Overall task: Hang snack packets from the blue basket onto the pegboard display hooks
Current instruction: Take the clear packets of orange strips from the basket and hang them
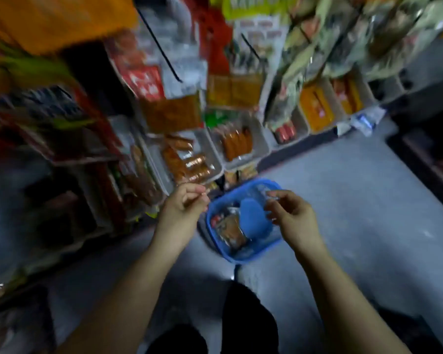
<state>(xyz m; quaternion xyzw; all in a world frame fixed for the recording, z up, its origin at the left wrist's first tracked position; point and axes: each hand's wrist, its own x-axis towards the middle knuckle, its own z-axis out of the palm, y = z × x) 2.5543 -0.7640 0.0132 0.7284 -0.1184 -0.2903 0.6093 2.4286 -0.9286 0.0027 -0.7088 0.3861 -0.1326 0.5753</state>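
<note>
So this looks like the pick-up step, between hangs. The blue basket [243,221] sits on the grey floor [343,200] in the lower middle of the frame, and there are a few snack packets [232,228] in its left half, one brownish one lying on top.

Both hands hover just above the rim. The left hand [183,206] is at the basket's upper-left edge with its fingers curled in. It might be pinching something thin, but the blur is bad and I honestly can't tell. Same story with the right hand [289,212] over the right side: fingers bent, maybe a scrap of clear wrapper at the tips, maybe nothing.

Free black display hooks [161,48] stick out at the top of the frame, well apart from the hands. My guess for the next move: reach down, grab a packet by its top edge, lift it up and line the hole up with a hook.
</note>
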